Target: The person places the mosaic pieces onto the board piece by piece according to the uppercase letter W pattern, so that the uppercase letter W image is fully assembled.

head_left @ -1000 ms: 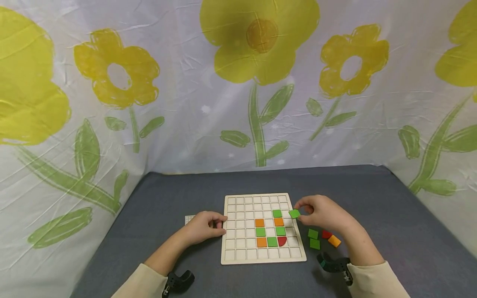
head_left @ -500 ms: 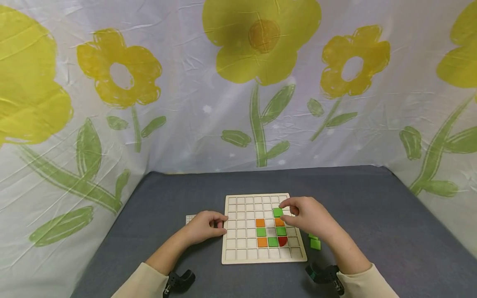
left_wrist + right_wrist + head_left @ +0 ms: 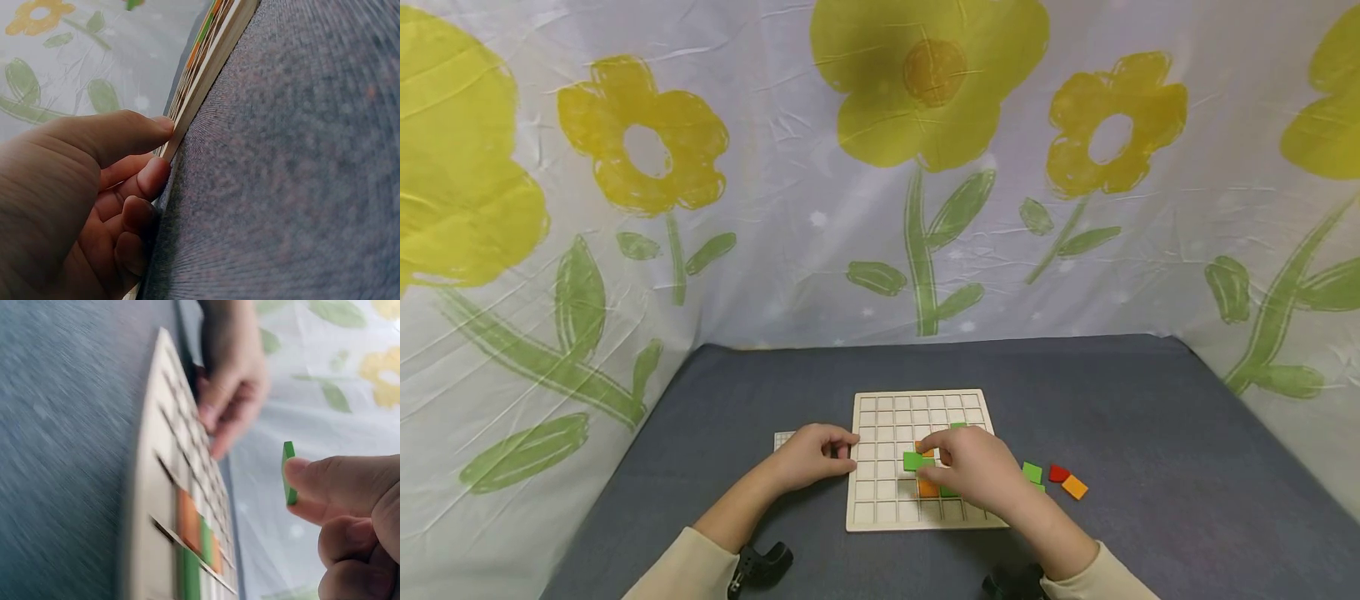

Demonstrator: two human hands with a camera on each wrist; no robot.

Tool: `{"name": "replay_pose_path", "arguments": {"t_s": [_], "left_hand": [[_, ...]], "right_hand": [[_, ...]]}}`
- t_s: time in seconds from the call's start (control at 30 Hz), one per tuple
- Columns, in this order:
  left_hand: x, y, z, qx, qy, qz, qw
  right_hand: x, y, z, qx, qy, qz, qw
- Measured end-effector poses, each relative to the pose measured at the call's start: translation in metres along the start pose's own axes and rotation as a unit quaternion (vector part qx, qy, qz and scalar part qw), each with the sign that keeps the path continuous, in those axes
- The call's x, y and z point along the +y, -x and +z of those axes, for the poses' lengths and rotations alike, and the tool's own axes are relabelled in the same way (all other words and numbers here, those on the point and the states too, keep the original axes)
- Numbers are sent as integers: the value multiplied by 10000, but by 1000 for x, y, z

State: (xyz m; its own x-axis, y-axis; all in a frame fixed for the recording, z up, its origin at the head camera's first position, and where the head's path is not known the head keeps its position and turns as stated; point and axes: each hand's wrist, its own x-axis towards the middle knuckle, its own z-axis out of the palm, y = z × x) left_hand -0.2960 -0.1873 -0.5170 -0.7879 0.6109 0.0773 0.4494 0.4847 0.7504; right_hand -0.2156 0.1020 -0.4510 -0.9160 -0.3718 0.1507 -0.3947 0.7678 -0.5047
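Observation:
A pale wooden grid board point(image 3: 880, 500) lies flat in the middle of the table. Green and orange square tiles sit in its cells, partly hidden by my right hand point(image 3: 977, 467). Between thumb and forefinger that hand pinches a green square tile point(image 3: 289, 474), held above the board; its other fingers curl inward in the right wrist view. My left hand point(image 3: 812, 457) holds the board's left edge, with thumb and forefinger at the rim and the remaining fingers curled. The left wrist view shows its thumb point(image 3: 125, 134) against the board's edge.
Right of the board lie loose pieces: green tiles point(image 3: 1032, 472), a red piece point(image 3: 1059, 473) and an orange tile point(image 3: 1075, 487). A small gridded sheet or card point(image 3: 781, 439) shows partly behind my left hand. A flowered cloth point(image 3: 775, 250) stands behind the dark table point(image 3: 1112, 400).
My right hand has carried the green tile leftward from beyond the board's right edge to over the orange and green tiles. The left hand has stayed at the board's left edge.

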Motion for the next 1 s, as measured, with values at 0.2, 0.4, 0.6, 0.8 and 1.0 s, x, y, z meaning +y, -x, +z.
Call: {"name": "replay_pose_path", "arguments": {"t_s": [0.2, 0.4, 0.6, 0.8, 1.0], "left_hand": [[0, 0, 0, -2, 18, 25, 10000], [0, 0, 0, -16, 39, 33, 10000], [0, -1, 0, 5, -6, 24, 10000], [1, -1, 0, 9, -20, 5, 10000], [0, -1, 0, 2, -16, 28, 10000]], "right_hand": [[-7, -1, 21, -179, 360, -276, 9988], [-6, -1, 33, -206, 453, -247, 9985], [-4, -2, 35, -212, 471, -104, 9986], [-2, -2, 35, -337, 520, -183, 9979], [0, -2, 36, -366, 452, -372, 9976]]}}
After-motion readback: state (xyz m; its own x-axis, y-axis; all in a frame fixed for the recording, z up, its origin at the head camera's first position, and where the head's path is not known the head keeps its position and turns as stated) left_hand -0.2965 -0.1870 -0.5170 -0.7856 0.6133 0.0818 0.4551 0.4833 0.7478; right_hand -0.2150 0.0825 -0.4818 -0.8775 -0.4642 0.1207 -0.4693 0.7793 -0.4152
